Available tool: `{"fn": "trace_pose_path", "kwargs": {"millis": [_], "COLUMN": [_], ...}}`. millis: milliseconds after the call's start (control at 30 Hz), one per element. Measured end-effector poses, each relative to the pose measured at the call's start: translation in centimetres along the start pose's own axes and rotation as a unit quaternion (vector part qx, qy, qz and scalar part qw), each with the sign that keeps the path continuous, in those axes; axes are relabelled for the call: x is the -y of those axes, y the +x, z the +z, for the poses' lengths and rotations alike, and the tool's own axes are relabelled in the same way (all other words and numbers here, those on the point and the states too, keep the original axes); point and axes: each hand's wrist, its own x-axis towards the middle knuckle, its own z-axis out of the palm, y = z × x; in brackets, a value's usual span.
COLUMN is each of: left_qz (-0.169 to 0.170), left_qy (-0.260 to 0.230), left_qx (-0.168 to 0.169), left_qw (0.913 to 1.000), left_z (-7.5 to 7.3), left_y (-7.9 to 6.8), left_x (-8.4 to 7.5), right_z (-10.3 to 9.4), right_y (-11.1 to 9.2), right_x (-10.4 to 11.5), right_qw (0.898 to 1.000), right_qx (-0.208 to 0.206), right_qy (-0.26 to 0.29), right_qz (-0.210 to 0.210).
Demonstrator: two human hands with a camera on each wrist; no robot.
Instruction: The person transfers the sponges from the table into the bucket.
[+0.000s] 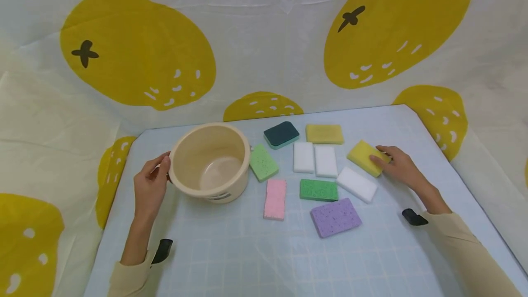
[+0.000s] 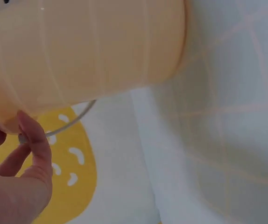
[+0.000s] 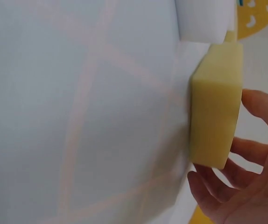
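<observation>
The right hand has its thumb on top of a yellow, block-shaped foam sponge and its fingers bent around the end, so it has hold of it. The sponge is at the right end of the bunch of sponges; it is hard to tell if it lies flat or is up a tiny bit. Just beside it is a flat white foam block.

The left hand pinches the edge of a round, cream plastic bucket with its thumb and fingers. A thin, bendy handle shows there too. The bucket stands upright, and we can see its shiny bottom.

Between the bucket and the right hand are more sponges. A light green speckled sponge is right by the bucket. Near it are a pink oblong sponge and a sponge with a dark green top. Farther right are another yellow sponge, two white blocks side by side, a bright green oblong sponge and a big purple sponge.

All this is on a table with a pale blue checked cover. Behind it hangs a white cloth with big yellow fruit.
</observation>
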Motion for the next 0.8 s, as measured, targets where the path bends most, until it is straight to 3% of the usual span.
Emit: {"fn": "trace_pose_path", "kwargs": {"millis": [233,467,667,800], "left_qz": [-0.09,-0.127,-0.163,-0.157], "left_qy": [-0.021,0.005,-0.009,-0.013], "left_qx": [0.056,0.113,0.106,0.093], "left_qw": [0.9942,0.9855,0.9809,0.9831], "left_z": [-0.7,-1.6,-1.6,-1.4], "left_y": [-0.3,-0.5,-0.4,-0.7], "left_x": [-1.7,-2.4,-3.1,-3.4], "right_z": [-0.1,-0.1,-0.1,-0.1], "right_y": [-0.2,-0.1,-0.2,-0.1], "right_x": [0.5,0.5,0.5,0.6], "right_qw": [1.0,1.0,1.0,1.0], "right_qx": [0.009,0.02,0.022,0.023], "right_qy": [-0.014,-0.016,-0.014,-0.013], "right_qz": [0.004,0.005,0.006,0.006]}}
